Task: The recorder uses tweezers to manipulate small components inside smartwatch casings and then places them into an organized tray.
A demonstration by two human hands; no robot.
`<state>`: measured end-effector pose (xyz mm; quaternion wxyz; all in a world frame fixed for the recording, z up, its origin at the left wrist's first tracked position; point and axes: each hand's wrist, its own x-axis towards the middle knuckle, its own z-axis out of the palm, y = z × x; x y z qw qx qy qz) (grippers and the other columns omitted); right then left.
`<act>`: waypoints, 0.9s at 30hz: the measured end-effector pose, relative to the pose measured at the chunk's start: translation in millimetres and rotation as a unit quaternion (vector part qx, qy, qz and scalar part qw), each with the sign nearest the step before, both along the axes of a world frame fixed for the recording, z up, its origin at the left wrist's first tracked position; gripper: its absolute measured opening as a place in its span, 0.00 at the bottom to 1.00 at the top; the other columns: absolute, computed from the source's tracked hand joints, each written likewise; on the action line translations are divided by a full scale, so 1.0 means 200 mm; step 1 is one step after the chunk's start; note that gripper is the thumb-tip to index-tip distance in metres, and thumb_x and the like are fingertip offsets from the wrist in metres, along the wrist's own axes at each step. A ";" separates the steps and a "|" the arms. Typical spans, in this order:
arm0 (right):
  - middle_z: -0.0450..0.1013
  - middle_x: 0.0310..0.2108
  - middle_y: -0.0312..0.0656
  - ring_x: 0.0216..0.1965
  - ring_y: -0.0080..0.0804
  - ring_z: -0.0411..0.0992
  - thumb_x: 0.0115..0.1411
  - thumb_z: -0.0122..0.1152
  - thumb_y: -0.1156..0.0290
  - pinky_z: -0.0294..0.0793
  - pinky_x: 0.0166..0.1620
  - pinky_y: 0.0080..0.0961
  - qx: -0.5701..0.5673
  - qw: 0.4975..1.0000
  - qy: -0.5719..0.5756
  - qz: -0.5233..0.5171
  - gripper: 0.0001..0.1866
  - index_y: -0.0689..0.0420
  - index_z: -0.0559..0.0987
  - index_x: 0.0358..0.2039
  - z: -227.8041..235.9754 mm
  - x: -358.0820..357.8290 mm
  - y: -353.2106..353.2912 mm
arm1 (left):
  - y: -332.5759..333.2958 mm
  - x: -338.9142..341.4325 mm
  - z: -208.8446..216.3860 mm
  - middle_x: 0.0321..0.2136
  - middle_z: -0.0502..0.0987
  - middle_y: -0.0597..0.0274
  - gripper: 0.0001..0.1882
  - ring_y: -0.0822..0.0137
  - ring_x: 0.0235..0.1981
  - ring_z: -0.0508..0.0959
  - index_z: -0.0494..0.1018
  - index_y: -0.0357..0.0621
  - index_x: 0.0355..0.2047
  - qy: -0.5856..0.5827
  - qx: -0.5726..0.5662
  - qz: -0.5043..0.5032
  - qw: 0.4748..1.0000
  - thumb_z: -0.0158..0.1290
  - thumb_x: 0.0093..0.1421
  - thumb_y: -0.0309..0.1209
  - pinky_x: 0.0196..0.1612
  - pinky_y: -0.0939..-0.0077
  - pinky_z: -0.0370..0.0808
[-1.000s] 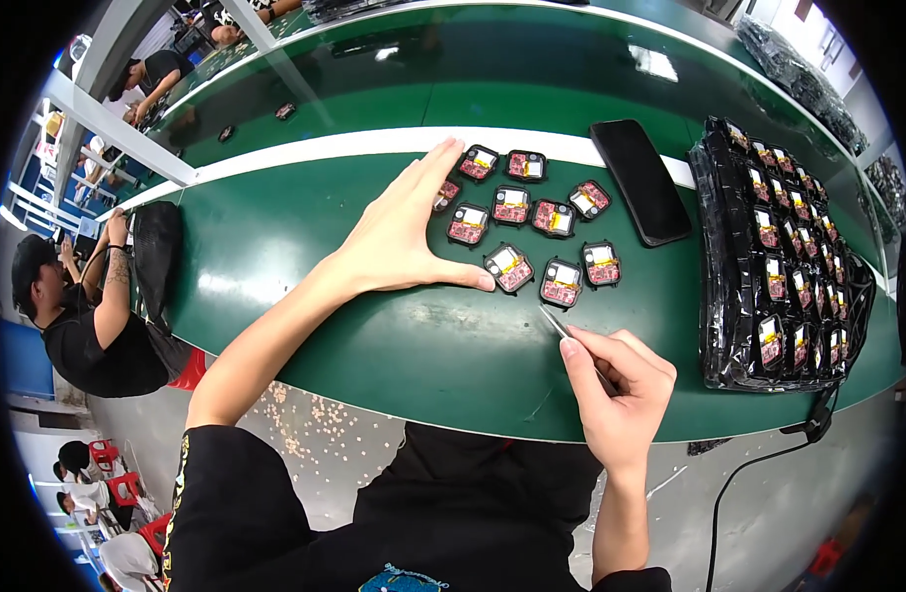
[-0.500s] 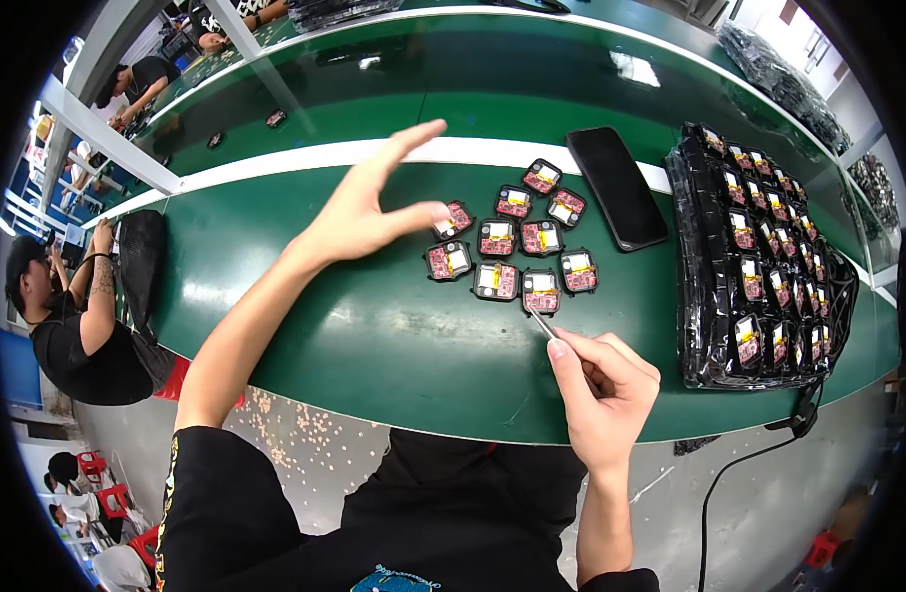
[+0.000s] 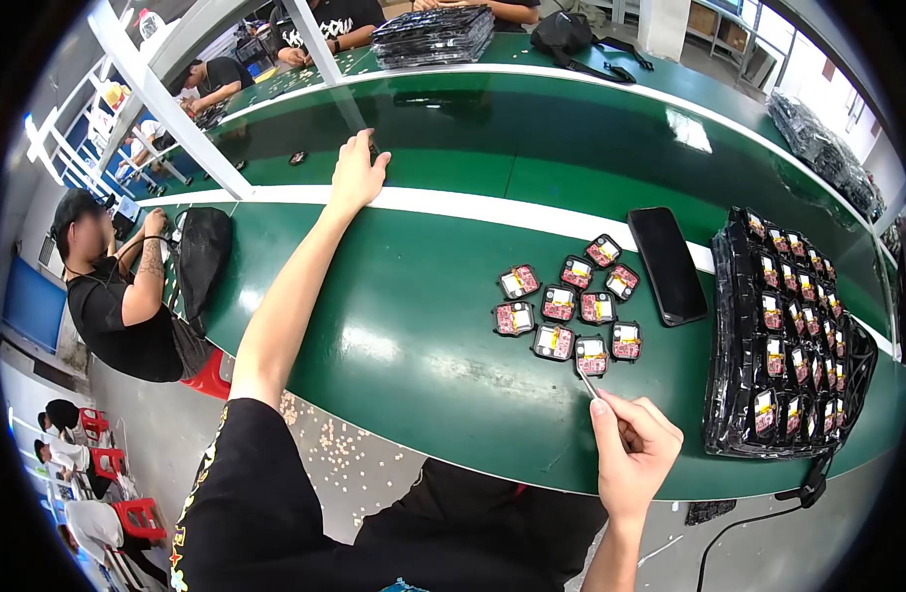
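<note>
My left hand reaches over the white rail to the dark green strip beyond. Its thumb and fingers close around a small dark piece, mostly hidden by them. Between the closed fingers of my right hand are thin metal tweezers. Their tip meets the lower edge of a square black watch module with a red circuit board, white block and yellow tape. Several similar modules lie loosely grouped just beyond it on the green bench.
A black phone lies right of the modules. Farther right stands a stack of black trays holding more modules. A dark module sits on the far strip. A black bag and a seated person are at left.
My left hand has moved from beside the modules out over the rail, closing on a small dark piece. The right hand keeps the tweezers at the same module. The head view has shifted.
</note>
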<state>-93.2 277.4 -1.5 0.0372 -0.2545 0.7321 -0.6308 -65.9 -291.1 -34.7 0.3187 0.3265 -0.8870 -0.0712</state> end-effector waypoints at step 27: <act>0.75 0.24 0.30 0.23 0.09 0.62 0.63 0.76 0.83 0.54 0.25 0.14 0.047 0.999 0.004 0.003 0.07 0.67 0.91 0.42 0.00 -0.02 -0.05 | 1.43 0.42 0.23 0.63 0.80 0.51 0.35 0.47 0.62 0.80 0.74 0.37 0.68 -0.087 0.264 -0.587 0.760 0.69 0.59 0.21 0.65 0.53 0.78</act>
